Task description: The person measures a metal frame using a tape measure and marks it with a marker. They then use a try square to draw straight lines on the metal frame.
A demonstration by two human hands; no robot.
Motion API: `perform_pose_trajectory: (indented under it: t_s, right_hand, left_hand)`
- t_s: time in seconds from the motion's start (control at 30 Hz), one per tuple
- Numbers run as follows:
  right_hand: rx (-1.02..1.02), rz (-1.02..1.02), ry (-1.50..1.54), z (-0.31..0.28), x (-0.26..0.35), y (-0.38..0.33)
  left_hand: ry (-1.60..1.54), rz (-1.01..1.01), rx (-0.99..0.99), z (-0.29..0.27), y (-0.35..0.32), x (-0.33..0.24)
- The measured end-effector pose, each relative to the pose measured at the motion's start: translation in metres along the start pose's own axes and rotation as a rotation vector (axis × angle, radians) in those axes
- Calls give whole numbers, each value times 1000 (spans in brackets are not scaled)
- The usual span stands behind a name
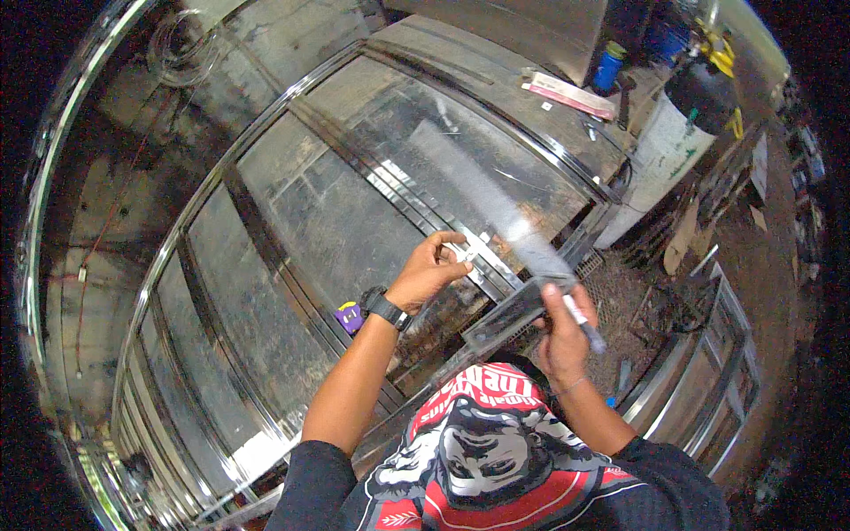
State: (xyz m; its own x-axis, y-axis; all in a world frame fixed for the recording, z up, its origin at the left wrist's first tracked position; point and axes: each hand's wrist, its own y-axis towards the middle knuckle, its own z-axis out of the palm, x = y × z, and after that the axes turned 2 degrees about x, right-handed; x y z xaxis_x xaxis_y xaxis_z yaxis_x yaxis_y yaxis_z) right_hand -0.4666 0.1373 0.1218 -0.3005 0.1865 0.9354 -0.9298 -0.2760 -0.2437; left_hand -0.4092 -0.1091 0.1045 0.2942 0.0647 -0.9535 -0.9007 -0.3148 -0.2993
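By the right grip [567, 341], which is closed, a metal square [496, 203] and a white pen [577, 311] are held together. The square's long blade, blurred, is pointed away to the upper left above a shiny metal frame [398, 188]. Near it, the left grip [429, 276] is held over the frame's bars with thumb and forefinger curled toward each other; whether the small pale bit at the fingertips is gripped cannot be told. A black watch [390, 309] is worn on the left wrist, and just beside it a purple and yellow tape measure [350, 317] is seen. The frame is laid across a dusty desk [500, 55], where a red and white box [571, 96] and a blue can [608, 67] are placed beyond it. Farther right, a white drum [660, 146] is seen
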Motion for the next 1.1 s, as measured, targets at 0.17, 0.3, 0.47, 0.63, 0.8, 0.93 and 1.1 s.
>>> perform_pose_trajectory:
  t_s: [0.17,0.3,0.47,0.63,0.8,0.93,1.1]
  right_hand:
    - [-5,-293,-24,-18,42,42]
    - [4,-211,-69,-35,50,70]
    - [64,-167,-8,-38,43,86]
    - [98,-79,36,-41,31,92]
    - [133,-37,-32,-34,26,83]
    - [129,-62,-91,-17,26,77]
    - [83,-99,-152,-6,35,79]
  left_hand:
    - [521,284,-333,12,13,62]
    - [648,258,-405,28,20,94]
    - [788,246,-395,33,19,155]
    - [1055,-57,-541,22,-44,176]
    - [1277,-132,-588,-20,-137,214]
    - [1213,-31,-471,-48,-164,245]
    - [1007,-48,-261,-80,-146,203]
